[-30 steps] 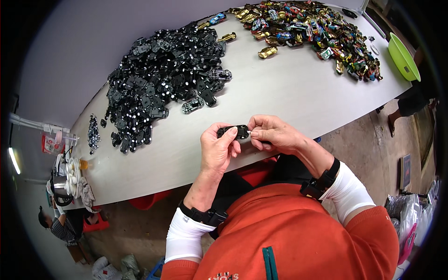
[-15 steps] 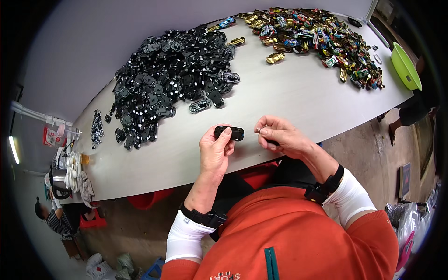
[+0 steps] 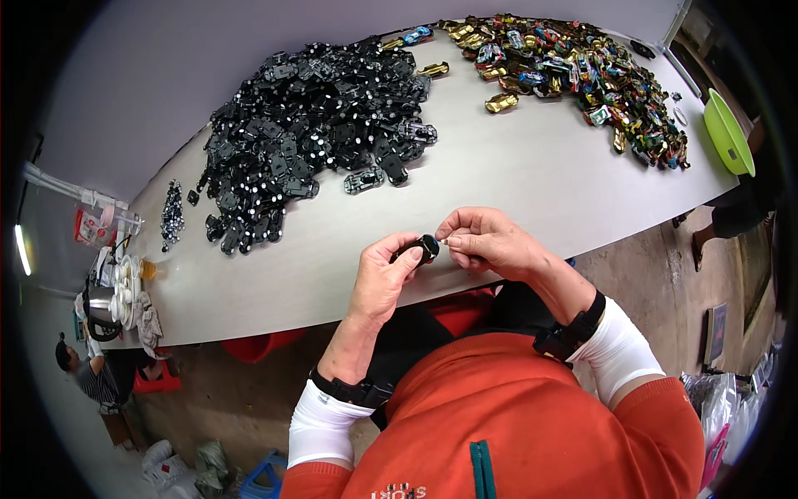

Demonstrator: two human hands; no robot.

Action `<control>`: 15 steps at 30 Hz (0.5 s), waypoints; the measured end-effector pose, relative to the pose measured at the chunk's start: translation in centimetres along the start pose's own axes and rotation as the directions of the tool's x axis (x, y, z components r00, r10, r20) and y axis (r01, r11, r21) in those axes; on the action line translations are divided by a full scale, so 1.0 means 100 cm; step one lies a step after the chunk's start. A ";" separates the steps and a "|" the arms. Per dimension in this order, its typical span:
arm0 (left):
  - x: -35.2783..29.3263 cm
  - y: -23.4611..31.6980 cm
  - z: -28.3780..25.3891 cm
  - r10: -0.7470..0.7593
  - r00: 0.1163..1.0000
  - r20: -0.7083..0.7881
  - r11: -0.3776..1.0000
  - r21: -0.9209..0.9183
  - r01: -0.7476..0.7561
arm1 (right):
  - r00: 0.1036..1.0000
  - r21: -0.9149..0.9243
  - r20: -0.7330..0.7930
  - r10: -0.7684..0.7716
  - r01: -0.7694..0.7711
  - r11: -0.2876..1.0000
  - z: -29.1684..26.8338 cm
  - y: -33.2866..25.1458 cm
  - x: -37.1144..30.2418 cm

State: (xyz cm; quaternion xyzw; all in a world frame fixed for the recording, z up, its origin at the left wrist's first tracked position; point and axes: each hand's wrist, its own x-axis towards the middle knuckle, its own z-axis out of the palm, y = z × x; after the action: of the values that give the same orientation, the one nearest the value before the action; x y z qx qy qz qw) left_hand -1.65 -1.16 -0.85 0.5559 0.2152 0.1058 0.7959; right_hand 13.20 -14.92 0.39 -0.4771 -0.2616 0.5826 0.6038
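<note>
Above the near part of the table, my left hand (image 3: 376,281) grips a black toy car base (image 3: 428,247), its thumb along one side and one end turned to the right. My right hand (image 3: 492,243) is close beside that end, thumb and forefinger pinched on a small piece with a pale tip (image 3: 444,242). The piece is too small to name, and I cannot tell whether it touches the base. Beyond my hands lies a large heap of black toy car bases (image 3: 299,125), with a few loose ones (image 3: 364,180) at its near edge.
Colourful and gold toy car bodies (image 3: 573,71) are heaped at the far right, near a green basin (image 3: 726,133). A small pile of wheel parts (image 3: 172,216) lies at the left. Past it stand a kettle (image 3: 101,309) and cups (image 3: 126,291). Another person (image 3: 87,374) is at the far left.
My right hand has moved left to the toy car base. My left hand has turned the base so its end points toward the right fingers. The view has shifted slightly.
</note>
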 end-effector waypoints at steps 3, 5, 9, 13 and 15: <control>0.001 -0.002 0.000 -0.010 0.999 0.053 0.999 0.032 0.009 | 0.998 0.050 0.057 0.007 -0.010 0.999 -0.003 0.003 0.001; 0.002 -0.001 0.001 -0.018 0.997 0.075 0.999 0.038 0.015 | 0.996 0.091 0.084 0.013 -0.021 0.996 -0.005 0.004 0.001; 0.005 0.001 0.003 -0.039 0.994 0.100 0.999 0.007 0.039 | 0.995 0.058 0.101 0.006 -0.011 0.998 -0.005 0.003 0.000; 0.001 0.002 0.015 0.085 0.996 0.037 0.982 0.166 -0.090 | 1.000 -0.182 -0.005 -0.019 0.018 0.983 -0.001 0.008 0.002; 0.002 -0.005 0.014 0.185 0.983 0.025 0.926 0.332 -0.182 | 0.997 -0.283 -0.055 -0.055 0.037 0.959 0.003 0.010 0.002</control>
State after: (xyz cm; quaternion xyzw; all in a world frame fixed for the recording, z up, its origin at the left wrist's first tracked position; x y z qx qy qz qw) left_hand -0.81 -2.45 -0.96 0.6994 0.1795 0.1436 0.6767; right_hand 12.49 -14.75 -0.41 -0.5697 -0.3338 0.5100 0.5512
